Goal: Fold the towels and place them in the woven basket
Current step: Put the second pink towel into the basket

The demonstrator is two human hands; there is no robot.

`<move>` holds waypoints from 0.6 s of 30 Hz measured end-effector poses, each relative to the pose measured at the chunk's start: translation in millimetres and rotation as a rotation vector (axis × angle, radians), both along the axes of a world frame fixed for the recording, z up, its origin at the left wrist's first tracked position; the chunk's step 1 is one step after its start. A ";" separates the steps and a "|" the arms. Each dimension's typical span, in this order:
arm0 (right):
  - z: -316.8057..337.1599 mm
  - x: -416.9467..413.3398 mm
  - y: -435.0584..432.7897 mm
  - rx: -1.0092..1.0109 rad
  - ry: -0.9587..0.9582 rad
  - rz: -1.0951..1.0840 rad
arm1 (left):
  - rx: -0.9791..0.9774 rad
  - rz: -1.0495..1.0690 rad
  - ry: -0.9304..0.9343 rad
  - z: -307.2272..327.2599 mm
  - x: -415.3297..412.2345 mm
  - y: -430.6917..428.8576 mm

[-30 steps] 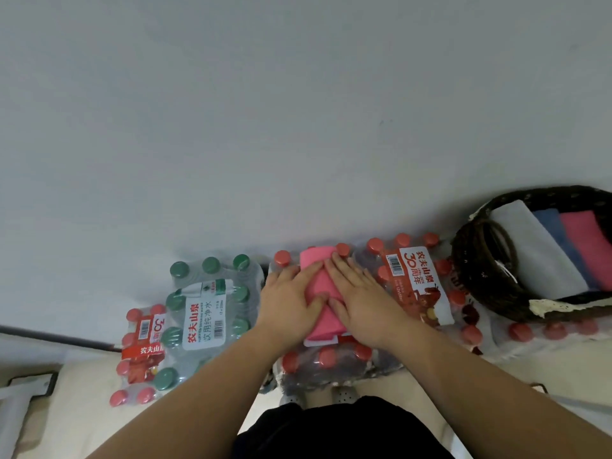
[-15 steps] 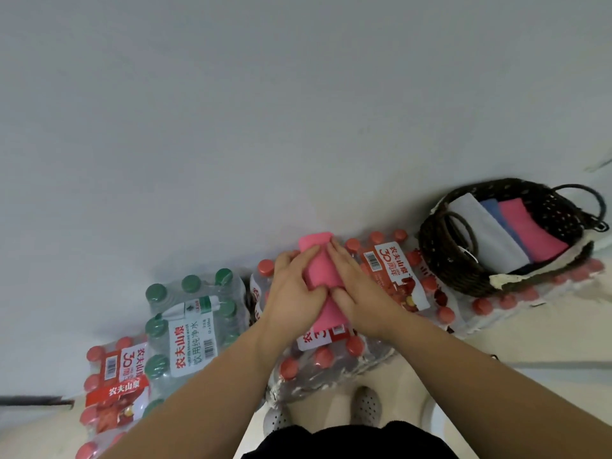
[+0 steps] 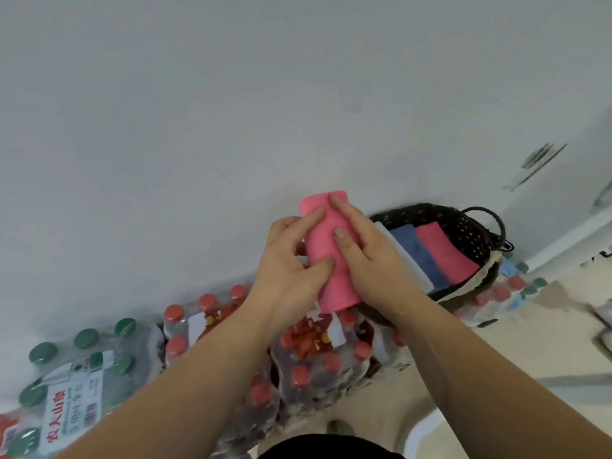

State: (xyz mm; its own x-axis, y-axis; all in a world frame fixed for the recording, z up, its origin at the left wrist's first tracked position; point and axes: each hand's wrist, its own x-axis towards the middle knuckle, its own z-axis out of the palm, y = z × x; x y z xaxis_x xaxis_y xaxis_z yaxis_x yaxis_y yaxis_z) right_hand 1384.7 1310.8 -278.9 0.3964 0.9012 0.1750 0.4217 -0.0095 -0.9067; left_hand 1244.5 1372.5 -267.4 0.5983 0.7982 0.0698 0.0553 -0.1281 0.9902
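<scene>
Both hands, left hand (image 3: 291, 263) and right hand (image 3: 371, 260), close firmly around the folded pink towel (image 3: 331, 256) at frame centre, keeping the fold intact for transfer to the woven basket (image 3: 470, 233) at right.

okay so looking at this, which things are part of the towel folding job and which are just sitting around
Part of the job:
folded pink towel, held in left hand and right hand
dark woven basket
white, blue and pink folded towels in it

Just lying about:
red-capped bottle packs
green-capped bottle pack
</scene>
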 end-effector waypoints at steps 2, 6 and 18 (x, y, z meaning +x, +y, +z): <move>-0.7 40.7 -14.0 0.010 -0.076 -0.046 | 0.072 -0.014 0.049 -1.5 34.4 -9.8; -10.0 138.6 -40.4 -0.024 -0.270 -0.190 | 0.439 -0.022 0.321 -15.3 95.2 -25.1; -76.9 214.8 -37.6 -0.439 -0.357 0.083 | 0.645 -0.256 1.257 -56.2 191.6 -53.7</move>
